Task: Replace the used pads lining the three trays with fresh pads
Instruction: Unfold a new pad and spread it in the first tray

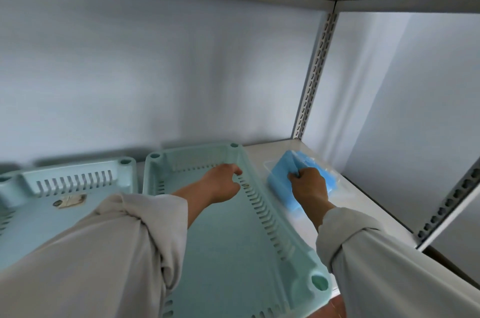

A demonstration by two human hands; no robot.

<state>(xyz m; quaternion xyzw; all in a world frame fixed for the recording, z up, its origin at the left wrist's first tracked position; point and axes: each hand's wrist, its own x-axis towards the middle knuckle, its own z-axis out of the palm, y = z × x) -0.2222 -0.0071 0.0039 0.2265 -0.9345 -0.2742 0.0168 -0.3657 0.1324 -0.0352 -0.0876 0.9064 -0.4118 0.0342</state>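
Soft, cool, even light here, no hard glare. Faint grey shadows fall on the back wall point(155, 71) beyond the fingertips. Slight blur softens everything, most around the fingers of the right hand point(307, 185). Wide-angle bending curves the shelf post point(315, 71) and edges.

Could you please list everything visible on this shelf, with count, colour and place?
trays: two in view, pale green, unlined, side by side on the shelf; the left one is partly cut off and bears a stained label
stack of pads: one, blue, in clear wrapping, right of the trays
shelf: one, white, slotted posts at the right
left hand: over the nearer tray, fingers loosely curled
right hand: grips the pads
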